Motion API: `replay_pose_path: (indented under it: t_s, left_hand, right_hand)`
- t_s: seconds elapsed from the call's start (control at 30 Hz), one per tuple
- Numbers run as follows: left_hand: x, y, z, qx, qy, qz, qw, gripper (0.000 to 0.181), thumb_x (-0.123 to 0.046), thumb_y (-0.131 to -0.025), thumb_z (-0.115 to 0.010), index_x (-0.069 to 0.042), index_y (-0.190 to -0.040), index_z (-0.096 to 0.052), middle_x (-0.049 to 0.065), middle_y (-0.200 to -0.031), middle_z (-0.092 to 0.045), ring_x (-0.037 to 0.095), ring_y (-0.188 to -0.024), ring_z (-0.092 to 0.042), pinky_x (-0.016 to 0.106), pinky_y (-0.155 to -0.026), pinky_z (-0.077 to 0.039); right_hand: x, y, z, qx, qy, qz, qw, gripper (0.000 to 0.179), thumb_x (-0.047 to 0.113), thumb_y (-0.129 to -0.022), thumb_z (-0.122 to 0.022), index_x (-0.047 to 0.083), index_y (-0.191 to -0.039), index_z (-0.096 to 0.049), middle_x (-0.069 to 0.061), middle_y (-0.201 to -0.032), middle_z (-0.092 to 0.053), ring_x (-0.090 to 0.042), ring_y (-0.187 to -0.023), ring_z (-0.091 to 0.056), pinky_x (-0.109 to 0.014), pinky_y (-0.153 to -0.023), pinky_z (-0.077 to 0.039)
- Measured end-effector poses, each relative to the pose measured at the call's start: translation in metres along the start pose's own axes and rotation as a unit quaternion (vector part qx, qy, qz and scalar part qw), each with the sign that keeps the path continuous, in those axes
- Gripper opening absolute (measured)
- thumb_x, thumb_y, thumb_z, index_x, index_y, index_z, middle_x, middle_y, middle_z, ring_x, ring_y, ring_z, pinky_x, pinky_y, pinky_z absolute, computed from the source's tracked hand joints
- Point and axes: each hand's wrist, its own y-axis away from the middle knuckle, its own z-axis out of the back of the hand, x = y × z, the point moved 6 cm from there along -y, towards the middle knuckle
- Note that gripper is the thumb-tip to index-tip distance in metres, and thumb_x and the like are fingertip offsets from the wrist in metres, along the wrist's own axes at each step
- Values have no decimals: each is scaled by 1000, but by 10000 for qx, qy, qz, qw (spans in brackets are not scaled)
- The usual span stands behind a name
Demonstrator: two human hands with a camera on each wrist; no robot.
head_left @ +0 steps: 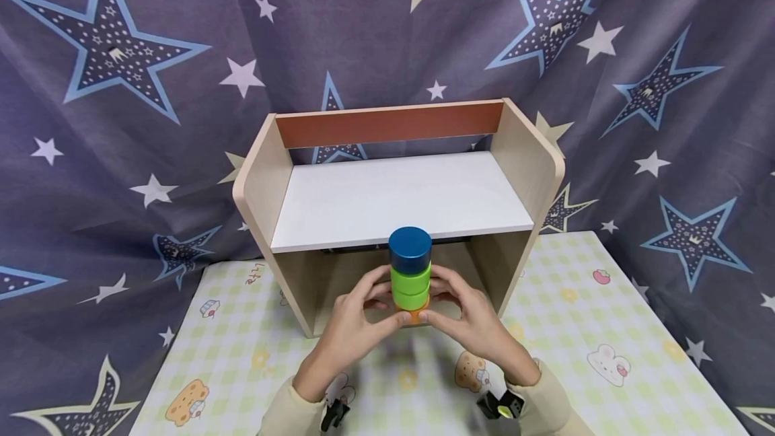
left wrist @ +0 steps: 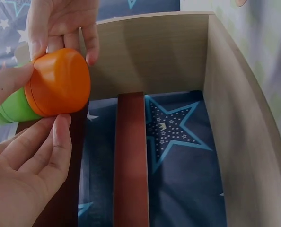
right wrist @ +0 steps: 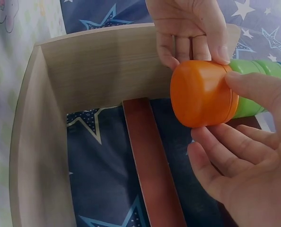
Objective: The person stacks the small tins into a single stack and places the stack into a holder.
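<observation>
Both hands hold an upright round stack, with a shiny blue top (head_left: 410, 250), light green bands (head_left: 410, 288) in the middle and an orange bottom piece (left wrist: 60, 82). My left hand (head_left: 358, 318) grips it from the left, thumb at the seam between green and orange, fingers around the orange side. From the right my right hand (head_left: 467, 318) grips it the same way, its thumb (right wrist: 254, 85) at that seam. In the head view the stack overlaps the front edge of the white shelf board (head_left: 399, 197). The wrist views show the orange piece's smooth, rounded underside.
Behind the hands stands a small wooden desk shelf with side panels (head_left: 527, 133), a reddish-brown back rail (head_left: 387, 124) and a lower compartment (head_left: 339, 281). It rests on a table with a checked cloth (head_left: 605, 308). A star-patterned curtain (head_left: 375, 39) hangs behind.
</observation>
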Motion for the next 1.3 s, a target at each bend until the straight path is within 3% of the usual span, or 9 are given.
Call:
replay_pose_path:
  t_s: [0.13,0.5,1.3]
  left_hand:
    - [-4,-2,3,-45,-54,-115,9999,77,-34,-84,-84,-26,-149,-43,-7,-118,-71,8,-101,-67,40,-83,-57]
    - [-13,-12,11,-144,-150,-483,9986,77,-31,-83,-85,-22,-149,-44,-6,-117,-71,9,-95,-67,33,-82,-57]
    - [-44,-30,28,-41,-268,-871,9958,73,-29,-87,-82,-23,-149,-43,-8,-117,-71,9,-94,-68,35,-81,-58]
  right_hand:
    - [-12,0,0,13,30,71,10000,72,-7,-84,-77,3,-146,-41,-11,-121,-67,-24,-109,-65,-46,-88,-55]
    - [34,-15,11,-36,125,167,9998,64,-12,-83,-75,-9,-139,-44,-18,-114,-69,-27,-103,-66,-42,-86,-56]
    - [59,-35,26,-146,233,506,9983,66,-13,-82,-76,-8,-140,-45,-19,-116,-68,-28,-104,-67,-40,-87,-56]
